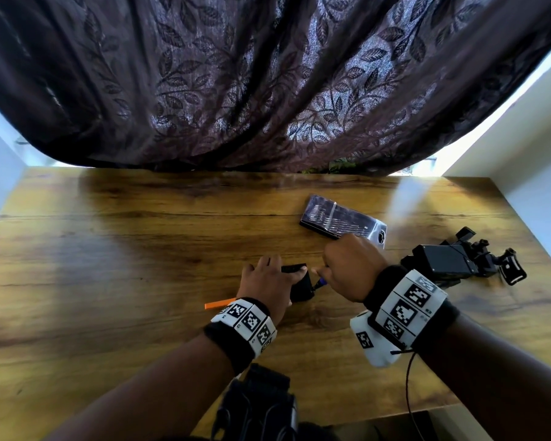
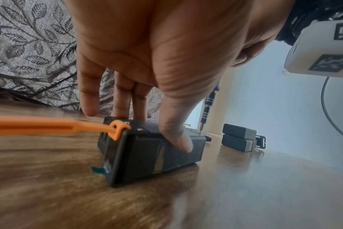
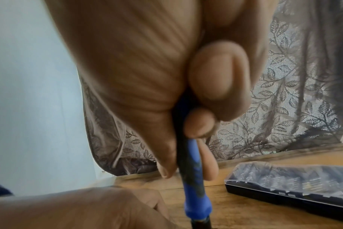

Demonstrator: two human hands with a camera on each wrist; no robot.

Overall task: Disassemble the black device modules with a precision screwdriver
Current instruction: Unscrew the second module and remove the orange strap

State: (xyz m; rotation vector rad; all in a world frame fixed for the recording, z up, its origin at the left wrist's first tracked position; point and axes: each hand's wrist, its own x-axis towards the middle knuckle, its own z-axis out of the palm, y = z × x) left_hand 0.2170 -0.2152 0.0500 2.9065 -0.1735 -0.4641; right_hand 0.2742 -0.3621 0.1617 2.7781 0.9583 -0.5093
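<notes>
While our left hand [image 2: 147, 65] clamps the black module [image 2: 153, 148] to the table [image 1: 109, 249], our right hand [image 1: 350, 268] pinches the screwdriver [image 2: 207, 106] near-upright; its tip appears seated on the module's top, directly below that grip.

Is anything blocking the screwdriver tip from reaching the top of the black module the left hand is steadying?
Nothing visible. The screwdriver tip already meets the black module top at its far edge, clear of the left hand and the orange strap.
</notes>
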